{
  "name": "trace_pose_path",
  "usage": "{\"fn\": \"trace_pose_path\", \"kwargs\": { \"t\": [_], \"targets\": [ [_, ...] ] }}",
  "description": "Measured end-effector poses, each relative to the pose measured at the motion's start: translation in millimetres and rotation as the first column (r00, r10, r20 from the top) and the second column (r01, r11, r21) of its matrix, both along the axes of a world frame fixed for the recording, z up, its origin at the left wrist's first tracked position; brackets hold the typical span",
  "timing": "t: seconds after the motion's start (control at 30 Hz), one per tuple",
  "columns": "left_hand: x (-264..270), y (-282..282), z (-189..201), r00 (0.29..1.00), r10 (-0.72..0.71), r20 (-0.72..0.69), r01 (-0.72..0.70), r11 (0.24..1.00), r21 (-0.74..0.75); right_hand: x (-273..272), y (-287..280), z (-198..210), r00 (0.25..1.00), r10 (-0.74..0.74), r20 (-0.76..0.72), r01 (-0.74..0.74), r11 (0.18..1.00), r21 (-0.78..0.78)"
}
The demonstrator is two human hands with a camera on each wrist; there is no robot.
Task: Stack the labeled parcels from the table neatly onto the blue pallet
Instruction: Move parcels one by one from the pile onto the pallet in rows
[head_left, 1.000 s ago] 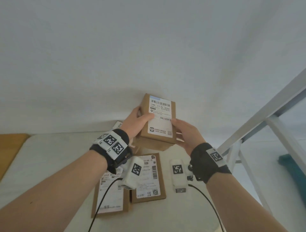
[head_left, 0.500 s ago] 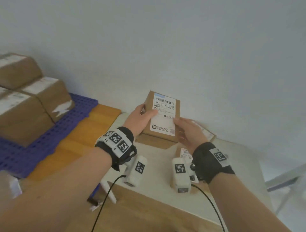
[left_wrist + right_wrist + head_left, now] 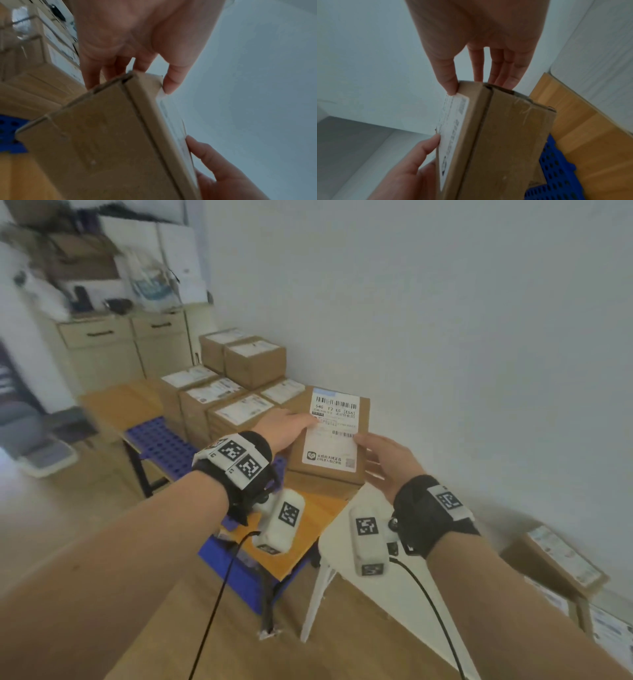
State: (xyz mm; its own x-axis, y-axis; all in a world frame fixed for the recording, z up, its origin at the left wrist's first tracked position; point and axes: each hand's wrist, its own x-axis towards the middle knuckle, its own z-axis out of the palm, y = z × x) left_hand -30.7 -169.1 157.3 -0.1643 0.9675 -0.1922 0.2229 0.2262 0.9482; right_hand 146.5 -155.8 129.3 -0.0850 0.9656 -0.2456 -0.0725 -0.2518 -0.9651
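I hold a flat brown cardboard parcel (image 3: 334, 436) with a white barcode label between both hands, in the air over the near end of the blue pallet (image 3: 161, 440). My left hand (image 3: 286, 428) grips its left edge, thumb on the label and fingers underneath (image 3: 92, 75). My right hand (image 3: 383, 460) grips the right edge the same way, thumb (image 3: 448, 82) on top. Several labeled parcels (image 3: 239, 409) stand stacked on the pallet along the wall, just beyond the held one (image 3: 106, 142), (image 3: 496, 135).
The white table (image 3: 346, 529) corner is below my right wrist, with more labeled parcels (image 3: 561, 559) on it at the right. Wooden cabinets (image 3: 126, 350) with clutter stand at the far left. The wall runs close on the right. The wooden floor (image 3: 68, 508) lies left.
My view has swung left from the table to the pallet. Both hands carried the parcel along, still held the same way, and it now hovers near the stacked parcels.
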Motion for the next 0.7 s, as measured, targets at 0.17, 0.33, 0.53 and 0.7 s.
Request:
{"fn": "trace_pose_path", "kwargs": {
  "t": [0.17, 0.33, 0.53, 0.7],
  "targets": [
    [-48.9, 17.0, 1.9, 0.997, 0.081, 0.0, -0.081, 0.997, 0.006, -49.4, 26.8, 7.6, 0.998, 0.044, 0.039, -0.044, 0.999, 0.01],
    [-78.7, 64.5, 1.7, 0.999, 0.04, -0.005, -0.04, 0.999, 0.027, -80.0, 74.4, 8.4, 1.0, 0.007, 0.027, -0.007, 1.0, 0.004],
    [-105.3, 145.3, 17.3, 0.991, -0.041, -0.127, 0.051, 0.996, 0.078, -112.7, 147.6, 16.5, 0.994, -0.102, -0.029, 0.102, 0.995, -0.017],
    [-129.2, 211.0, 26.3, 0.963, -0.063, -0.261, 0.097, 0.988, 0.121, -137.1, 206.1, 24.5, 0.985, -0.171, -0.017, 0.171, 0.985, -0.018]
  ]
}}
